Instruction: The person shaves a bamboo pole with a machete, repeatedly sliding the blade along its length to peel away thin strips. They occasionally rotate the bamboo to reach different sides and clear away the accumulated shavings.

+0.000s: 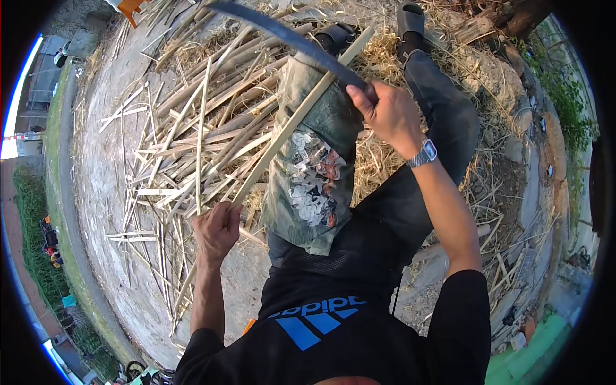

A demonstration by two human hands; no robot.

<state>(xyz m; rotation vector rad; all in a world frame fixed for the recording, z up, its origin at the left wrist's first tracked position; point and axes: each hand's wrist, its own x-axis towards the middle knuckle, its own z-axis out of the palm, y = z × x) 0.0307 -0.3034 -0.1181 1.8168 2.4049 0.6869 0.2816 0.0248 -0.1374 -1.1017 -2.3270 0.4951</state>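
Note:
My left hand (218,231) is closed around the lower end of a long pale bamboo strip (285,135). The strip slants up and to the right across a patterned cloth (301,173) draped over my left leg. In my right hand (388,115), which wears a wristwatch, is a long curved knife (279,37); its handle is hidden by my fingers. The dark blade reaches to the upper left and overlaps the strip near its far end.
Many split bamboo strips (186,154) lie in a loose pile on the concrete ground to my left. Curly shavings (382,54) gather between my feet. Stones and rubble (494,80) are on the right, and an orange object (130,9) stands at the top left.

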